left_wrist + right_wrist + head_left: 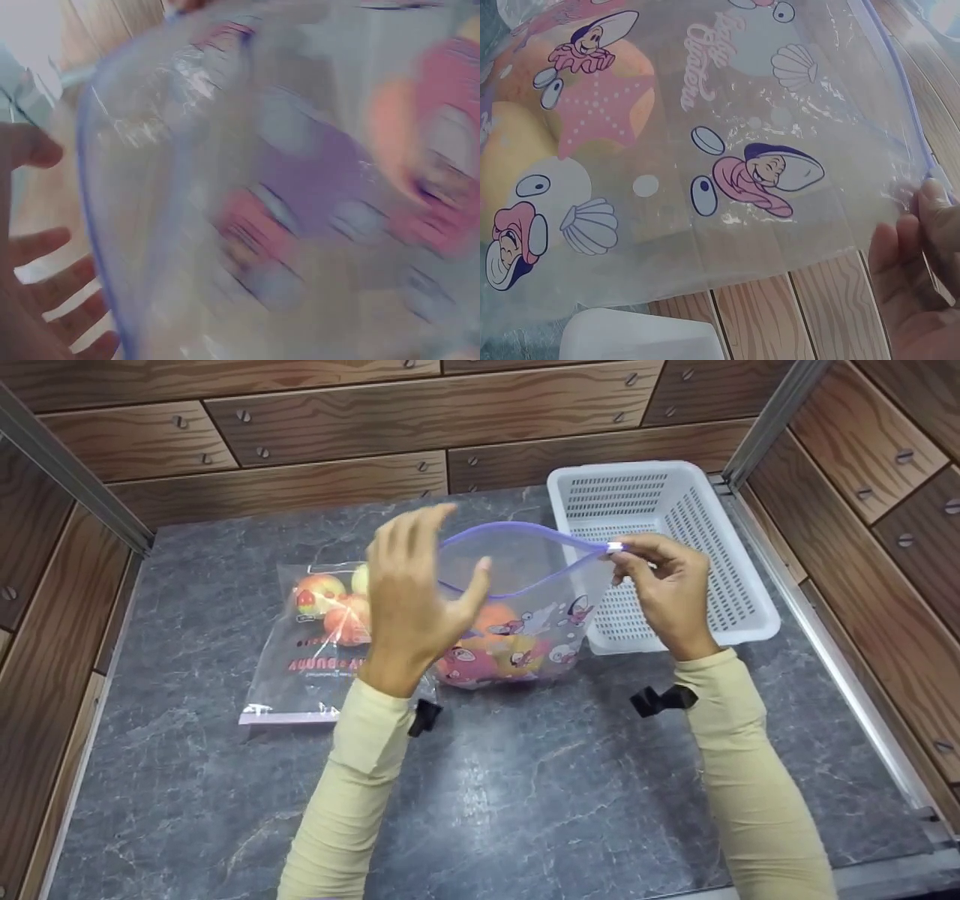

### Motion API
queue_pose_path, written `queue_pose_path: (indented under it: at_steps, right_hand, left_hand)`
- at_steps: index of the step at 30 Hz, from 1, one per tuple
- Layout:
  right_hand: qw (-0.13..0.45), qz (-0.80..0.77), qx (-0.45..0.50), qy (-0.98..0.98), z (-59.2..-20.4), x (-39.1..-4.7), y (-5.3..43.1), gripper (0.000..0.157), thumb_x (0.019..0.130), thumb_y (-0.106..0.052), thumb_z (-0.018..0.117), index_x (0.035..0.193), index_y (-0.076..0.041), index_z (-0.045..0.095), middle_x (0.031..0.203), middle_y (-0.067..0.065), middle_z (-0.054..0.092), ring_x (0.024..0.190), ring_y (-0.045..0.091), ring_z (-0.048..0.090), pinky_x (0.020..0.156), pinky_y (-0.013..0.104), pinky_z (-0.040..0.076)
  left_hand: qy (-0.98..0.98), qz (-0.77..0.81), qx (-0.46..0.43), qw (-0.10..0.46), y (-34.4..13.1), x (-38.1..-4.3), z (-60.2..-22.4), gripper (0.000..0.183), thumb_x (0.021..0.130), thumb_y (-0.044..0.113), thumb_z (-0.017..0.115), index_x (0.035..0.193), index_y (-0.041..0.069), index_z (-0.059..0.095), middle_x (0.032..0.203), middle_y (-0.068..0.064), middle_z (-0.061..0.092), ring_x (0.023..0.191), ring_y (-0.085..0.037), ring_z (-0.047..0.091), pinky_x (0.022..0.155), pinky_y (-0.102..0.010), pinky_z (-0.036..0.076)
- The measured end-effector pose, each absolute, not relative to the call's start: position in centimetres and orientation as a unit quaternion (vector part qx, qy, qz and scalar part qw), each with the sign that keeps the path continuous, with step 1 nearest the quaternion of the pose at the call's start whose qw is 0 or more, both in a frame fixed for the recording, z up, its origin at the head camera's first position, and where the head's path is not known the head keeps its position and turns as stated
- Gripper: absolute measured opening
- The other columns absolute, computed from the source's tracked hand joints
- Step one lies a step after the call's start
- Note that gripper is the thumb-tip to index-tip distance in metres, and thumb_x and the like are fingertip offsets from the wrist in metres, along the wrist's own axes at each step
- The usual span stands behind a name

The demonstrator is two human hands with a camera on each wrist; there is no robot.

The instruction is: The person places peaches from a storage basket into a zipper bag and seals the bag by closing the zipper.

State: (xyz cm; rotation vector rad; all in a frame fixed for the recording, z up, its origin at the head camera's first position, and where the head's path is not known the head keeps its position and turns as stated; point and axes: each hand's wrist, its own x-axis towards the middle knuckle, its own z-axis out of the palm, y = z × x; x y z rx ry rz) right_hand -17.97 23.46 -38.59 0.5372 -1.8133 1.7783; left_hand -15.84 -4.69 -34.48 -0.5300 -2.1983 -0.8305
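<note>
A clear zip bag [525, 649] with a purple rim and cartoon prints stands upright on the table, its mouth gaping. Orange and yellow fruit shows through its wall, also in the right wrist view. My right hand [671, 589] pinches the white slider [615, 547] at the right end of the rim between thumb and fingers. At the left end of the mouth, my left hand [411, 600] is raised with fingers extended and thumb spread. In the left wrist view, that hand's fingers [64, 285] lie beside the purple rim; whether they touch it is unclear through blur.
Left of the upright bag, a second clear bag [300, 682] lies flat with several round fruits [349, 619] in it, partly hidden by my left arm. A white perforated basket [739, 585] stands behind my right hand. Wood-patterned walls [337, 427] enclose the dark marbled table [517, 795].
</note>
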Motion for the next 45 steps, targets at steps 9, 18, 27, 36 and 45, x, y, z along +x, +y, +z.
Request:
queue_pose_path:
  at_steps: [9, 18, 27, 36, 45]
  right_hand:
    - [0.267, 0.702, 0.194, -0.631, -38.4, -17.8, 23.3, 0.011, 0.083, 0.017, 0.072, 0.091, 0.02, 0.066, 0.085, 0.02, 0.072, 0.064, 0.02, 0.067, 0.061, 0.028, 0.058]
    - [0.277, 0.703, 0.188, -0.628, -38.6, -17.7, 23.2, 0.007, 0.083, 0.018, 0.072, 0.088, 0.021, 0.068, 0.083, 0.021, 0.072, 0.063, 0.019, 0.067, 0.059, 0.027, 0.057]
    - [0.3, 0.68, 0.195, -0.64, -38.6, -17.6, 22.7, 0.004, 0.082, 0.018, 0.073, 0.084, 0.019, 0.069, 0.078, 0.016, 0.072, 0.056, 0.018, 0.06, 0.05, 0.024, 0.05]
    - [0.309, 0.654, 0.182, -0.665, -38.7, -17.5, 22.0, 0.004, 0.083, 0.021, 0.069, 0.084, 0.02, 0.065, 0.077, 0.008, 0.071, 0.053, 0.016, 0.053, 0.048, 0.024, 0.045]
    - [0.313, 0.642, 0.165, -0.68, -38.3, -17.2, 21.6, 0.005, 0.086, 0.018, 0.068, 0.085, 0.018, 0.063, 0.077, 0.006, 0.067, 0.052, 0.015, 0.052, 0.046, 0.022, 0.045]
  left_hand:
    - [-0.919, -0.146, -0.317, 0.182, 2.0, -16.0, -30.4, 0.063, 0.099, 0.051, 0.06, 0.15, 0.016, 0.047, 0.143, -0.005, 0.057, 0.13, -0.026, 0.05, 0.116, -0.045, 0.031]
    - [-0.925, -0.065, -0.34, 0.158, 6.0, -17.1, -31.0, 0.032, 0.101, 0.046, 0.058, 0.119, 0.023, 0.071, 0.116, 0.003, 0.073, 0.113, -0.022, 0.063, 0.11, -0.044, 0.039]
    - [-0.931, -0.058, -0.309, 0.188, 6.7, -17.7, -31.0, 0.021, 0.101, 0.033, 0.061, 0.093, 0.023, 0.079, 0.083, 0.002, 0.075, 0.081, -0.022, 0.071, 0.084, -0.039, 0.05]
    - [-0.93, -0.075, -0.301, 0.198, 5.9, -17.5, -31.2, 0.022, 0.099, 0.032, 0.062, 0.089, 0.024, 0.08, 0.077, 0.003, 0.073, 0.077, -0.023, 0.07, 0.079, -0.04, 0.049]
    - [-0.935, -0.082, -0.294, 0.182, 4.7, -17.8, -31.2, 0.022, 0.098, 0.039, 0.064, 0.098, 0.027, 0.082, 0.083, 0.003, 0.076, 0.078, -0.022, 0.069, 0.08, -0.039, 0.048]
